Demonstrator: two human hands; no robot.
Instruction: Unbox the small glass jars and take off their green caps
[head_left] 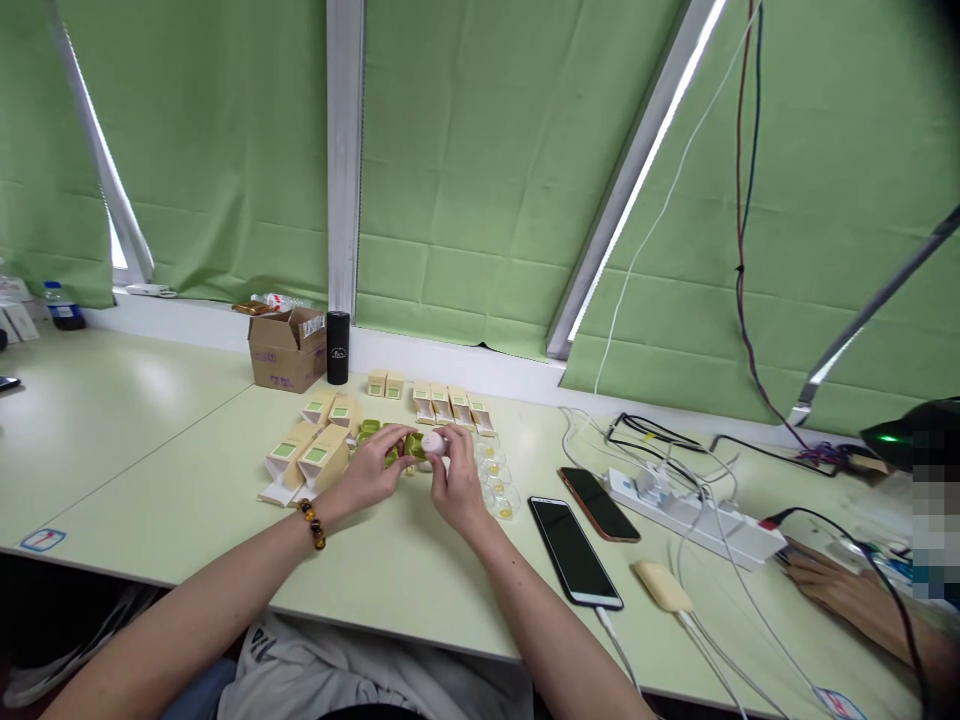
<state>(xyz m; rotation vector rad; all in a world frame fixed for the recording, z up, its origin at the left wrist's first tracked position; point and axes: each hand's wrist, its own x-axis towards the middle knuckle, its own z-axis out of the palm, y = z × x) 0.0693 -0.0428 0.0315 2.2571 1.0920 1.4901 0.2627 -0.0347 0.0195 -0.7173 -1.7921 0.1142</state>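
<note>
My left hand (377, 464) is closed around a small translucent green container (414, 446) above the table. Close against it, my right hand (459, 482) pinches a small white rounded piece (433, 442), which looks like a cap. Whether the two pieces are joined I cannot tell. More green containers (370, 430) sit just behind my left hand and are partly hidden by it. To the right of my right hand lie several clear plastic domed pieces (504, 495) with yellow spots. Open pale yellow cartons (324, 455) stand left of my hands.
More small cartons (442, 403) stand in back, near a cardboard box (287, 352) and a black tumbler (338, 348). On the right are two phones (576, 552), a cream-coloured charging case (663, 586), a power strip (697, 517) with cables, and another person's hand (832, 580).
</note>
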